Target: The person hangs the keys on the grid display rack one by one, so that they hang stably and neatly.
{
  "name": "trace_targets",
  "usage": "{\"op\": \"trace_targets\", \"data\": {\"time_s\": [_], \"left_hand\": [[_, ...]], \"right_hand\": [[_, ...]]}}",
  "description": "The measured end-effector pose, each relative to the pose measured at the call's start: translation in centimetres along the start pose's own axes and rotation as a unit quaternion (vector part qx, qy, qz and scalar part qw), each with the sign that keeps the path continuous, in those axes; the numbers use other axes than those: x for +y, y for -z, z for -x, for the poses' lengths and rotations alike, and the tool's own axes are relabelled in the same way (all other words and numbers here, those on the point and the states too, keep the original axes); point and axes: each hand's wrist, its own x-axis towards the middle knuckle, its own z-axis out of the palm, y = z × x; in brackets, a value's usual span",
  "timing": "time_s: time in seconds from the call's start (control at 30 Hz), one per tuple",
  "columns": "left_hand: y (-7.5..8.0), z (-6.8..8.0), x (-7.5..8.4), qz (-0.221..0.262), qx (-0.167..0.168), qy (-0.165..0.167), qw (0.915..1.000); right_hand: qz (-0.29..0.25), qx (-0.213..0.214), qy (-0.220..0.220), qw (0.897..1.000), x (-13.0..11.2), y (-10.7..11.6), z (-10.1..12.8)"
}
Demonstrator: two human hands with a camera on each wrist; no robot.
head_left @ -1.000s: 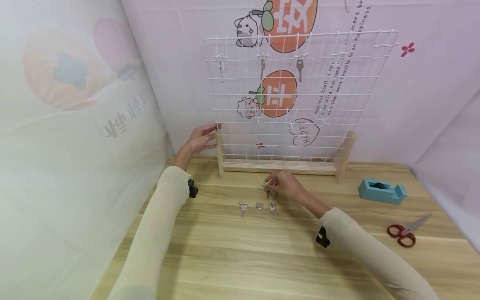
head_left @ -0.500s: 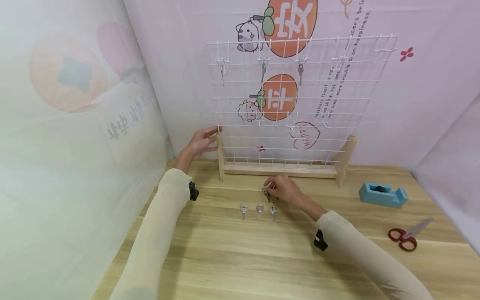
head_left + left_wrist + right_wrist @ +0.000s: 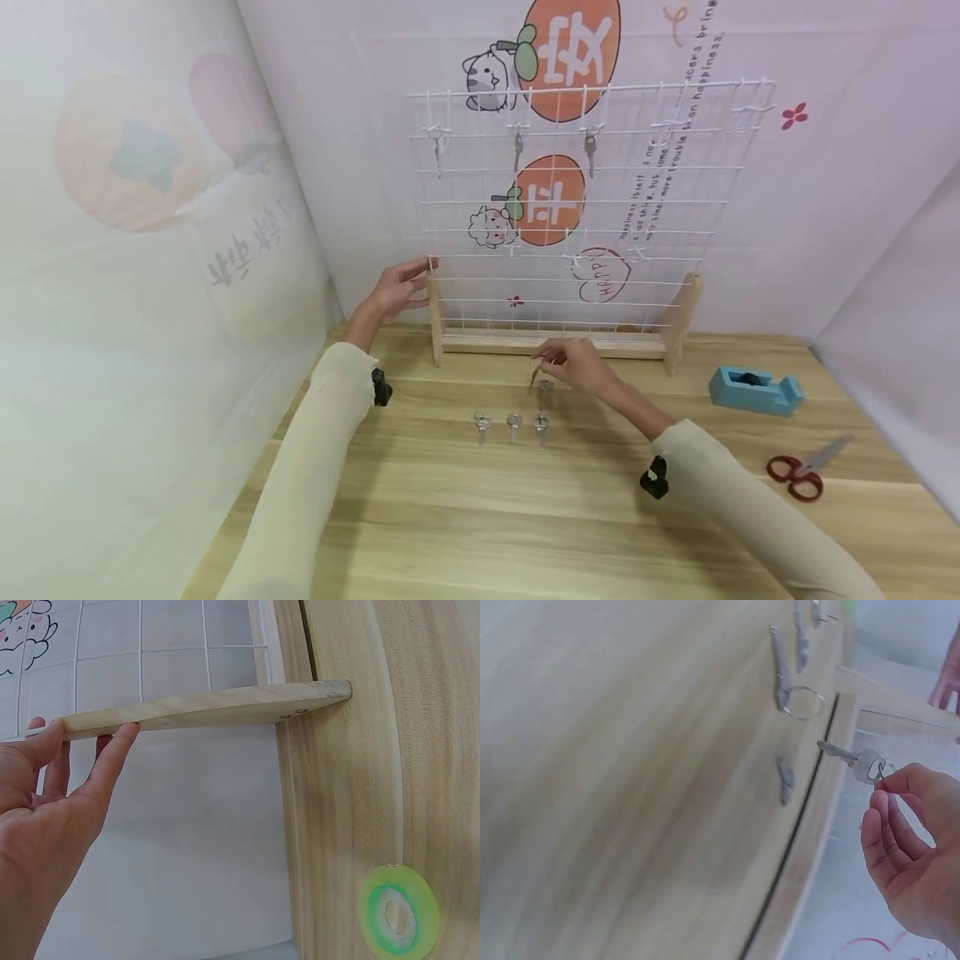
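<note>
In the head view my right hand (image 3: 577, 365) pinches a silver key (image 3: 534, 375) above the table, behind a row of 3 keys (image 3: 513, 423) lying flat. The right wrist view shows thumb and fingertips on the ring of this key (image 3: 866, 765), its blade pointing away from the hand. My left hand (image 3: 395, 290) grips the left wooden upright (image 3: 436, 321) of a white wire grid rack (image 3: 570, 200). In the left wrist view its thumb and fingers lie on either side of that upright (image 3: 225, 705). Several keys (image 3: 590, 154) hang from hooks high on the grid.
A blue tape dispenser (image 3: 753, 392) and red-handled scissors (image 3: 802, 477) lie to the right on the wooden table (image 3: 450, 517). A green-yellow tape roll (image 3: 420, 915) shows in the left wrist view. Printed cloth (image 3: 750, 250) stands behind the rack.
My right hand has lifted the key up off the table and slightly toward the rack. The left hand stays on the upright. The head view has shifted a little.
</note>
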Motion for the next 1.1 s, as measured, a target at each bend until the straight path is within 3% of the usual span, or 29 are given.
{"op": "trace_targets", "data": {"time_s": [0.5,0.77,1.1], "left_hand": [[0.3,-0.3,-0.5,-0.004,-0.004,0.001,1.0],[0.1,0.1,-0.2,-0.014,-0.003,0.002,0.9999],[-0.1,0.8,0.6,-0.004,-0.01,0.006,0.9999]], "right_hand": [[0.025,0.069,0.008,0.997,-2.2,8.2,-1.0],[0.048,0.148,0.043,0.987,-4.0,12.6,-1.7],[0.072,0.204,0.036,0.976,-6.1,17.5,-2.6]]}}
